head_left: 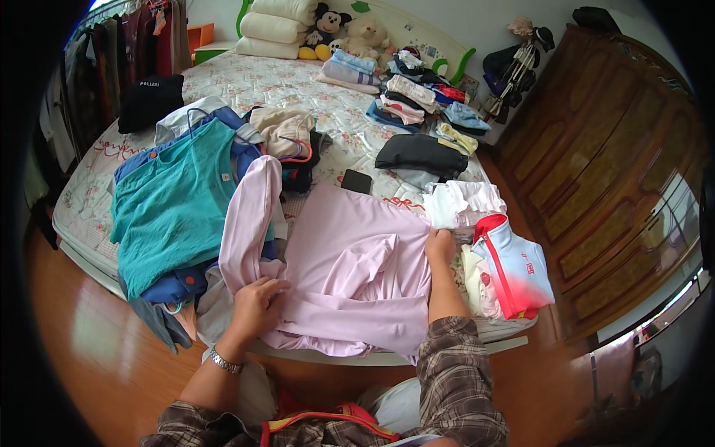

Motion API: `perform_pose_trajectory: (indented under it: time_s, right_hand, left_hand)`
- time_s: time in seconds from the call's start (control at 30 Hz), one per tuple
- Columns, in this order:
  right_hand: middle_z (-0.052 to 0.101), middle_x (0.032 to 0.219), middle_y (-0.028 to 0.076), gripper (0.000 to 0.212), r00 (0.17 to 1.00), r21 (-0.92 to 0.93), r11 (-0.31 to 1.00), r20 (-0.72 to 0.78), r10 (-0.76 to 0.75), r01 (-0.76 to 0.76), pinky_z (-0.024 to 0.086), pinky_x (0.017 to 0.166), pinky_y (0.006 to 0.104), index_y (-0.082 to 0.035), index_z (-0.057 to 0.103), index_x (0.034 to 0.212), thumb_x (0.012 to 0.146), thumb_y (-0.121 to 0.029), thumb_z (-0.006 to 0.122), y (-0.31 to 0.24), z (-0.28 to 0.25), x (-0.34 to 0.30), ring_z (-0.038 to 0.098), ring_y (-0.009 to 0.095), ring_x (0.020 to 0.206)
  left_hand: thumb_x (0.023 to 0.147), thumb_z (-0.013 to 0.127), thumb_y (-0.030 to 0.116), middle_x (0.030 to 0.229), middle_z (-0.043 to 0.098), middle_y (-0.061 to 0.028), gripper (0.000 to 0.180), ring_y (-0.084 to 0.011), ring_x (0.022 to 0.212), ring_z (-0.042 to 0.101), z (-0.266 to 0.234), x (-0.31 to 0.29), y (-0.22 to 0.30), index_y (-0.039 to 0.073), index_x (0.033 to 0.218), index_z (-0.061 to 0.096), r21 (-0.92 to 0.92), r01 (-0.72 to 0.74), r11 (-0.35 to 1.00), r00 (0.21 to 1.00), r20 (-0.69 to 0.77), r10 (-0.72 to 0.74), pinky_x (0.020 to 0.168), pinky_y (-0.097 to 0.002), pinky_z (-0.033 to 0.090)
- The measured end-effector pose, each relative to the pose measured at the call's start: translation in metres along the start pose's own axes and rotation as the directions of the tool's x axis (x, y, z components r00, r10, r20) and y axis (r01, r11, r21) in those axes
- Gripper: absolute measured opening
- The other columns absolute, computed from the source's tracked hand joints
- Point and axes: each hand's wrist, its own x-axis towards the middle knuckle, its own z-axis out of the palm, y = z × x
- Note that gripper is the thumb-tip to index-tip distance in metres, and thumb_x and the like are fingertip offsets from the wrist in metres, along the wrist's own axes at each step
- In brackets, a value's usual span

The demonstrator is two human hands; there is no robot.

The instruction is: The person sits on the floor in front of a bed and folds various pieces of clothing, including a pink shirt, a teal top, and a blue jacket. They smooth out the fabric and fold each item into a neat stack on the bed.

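Note:
A pale pink garment (350, 253) with a long sleeve lies spread on the near side of the bed. Its sleeve (249, 216) stretches up on the left, over the edge of the clothes pile. At the garment's near left side, my left hand (259, 304) is closed on the fabric, a metal watch (225, 362) on its wrist. My right hand (441, 244) pinches the garment's right edge, beside a stack of folded white clothes (463, 203). Bunched folds cross the middle of the garment. Some fingertips of both hands are hidden by the cloth.
Left of me, a teal top (175, 212) covers a heap of loose clothes. A black phone (357, 181) lies beyond the garment. Folded dark clothes (421, 155) and a white-and-red jacket (514, 268) are on the right. A wooden wardrobe (603, 171) stands beside the bed.

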Motion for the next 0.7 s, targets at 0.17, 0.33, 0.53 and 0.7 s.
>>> perform_pose_trajectory:
  time_s: [0.17, 0.33, 0.53, 0.7]
  right_hand:
    - [0.063, 0.098, 0.026, 0.045, 0.976, 0.034, 0.998, 0.211, -0.05, 0.044, 0.045, 0.083, 0.0465, 0.003, 0.064, 0.097, 0.082, -0.039, 0.058, -0.006, -0.031, -0.003, 0.061, 0.04, 0.093]
    - [0.051, 0.126, 0.022, 0.051, 0.952, 0.08, 0.951, 0.042, -0.302, 0.298, 0.04, 0.095, 0.0419, -0.001, 0.055, 0.118, 0.083, -0.038, 0.058, -0.018, -0.082, -0.062, 0.049, 0.036, 0.116]
    - [0.049, 0.128, 0.017, 0.049, 0.754, 0.124, 0.805, 0.291, -0.589, 0.581, 0.032, 0.101, 0.044, -0.01, 0.054, 0.125, 0.082, -0.034, 0.059, 0.005, -0.077, -0.143, 0.041, 0.033, 0.123]
    - [0.049, 0.128, 0.017, 0.044, 0.755, 0.077, 0.801, 0.292, -0.587, 0.594, 0.028, 0.103, 0.0448, -0.012, 0.058, 0.122, 0.081, -0.029, 0.059, 0.004, -0.096, -0.141, 0.039, 0.033, 0.124]
  left_hand:
    - [0.077, 0.061, 0.008, 0.081, 0.063, -0.0123, 0.013, -0.0337, 0.073, 0.061, 0.0, 0.005, 0.005, 0.006, 0.087, 0.067, 0.0, -0.04, 0.999, 0.999, -0.029, 0.04, 0.064, -0.0389, 0.049]
    - [0.077, 0.061, 0.009, 0.08, 0.063, -0.0115, 0.012, -0.0327, 0.073, 0.062, 0.003, 0.001, -0.003, 0.006, 0.087, 0.068, -0.002, -0.043, 0.999, 0.997, -0.06, 0.043, 0.063, -0.0385, 0.049]
    - [0.077, 0.064, 0.01, 0.076, 0.062, -0.0118, 0.01, -0.0315, 0.069, 0.061, 0.01, 0.0, -0.007, 0.006, 0.085, 0.068, 0.062, -0.148, 0.987, 0.98, -0.123, 0.154, 0.062, -0.0377, 0.05]
    - [0.074, 0.065, 0.01, 0.08, 0.061, -0.0102, 0.013, -0.0323, 0.072, 0.061, 0.009, -0.01, -0.005, 0.01, 0.087, 0.068, 0.142, -0.133, 0.981, 0.976, -0.152, 0.154, 0.064, -0.04, 0.05]
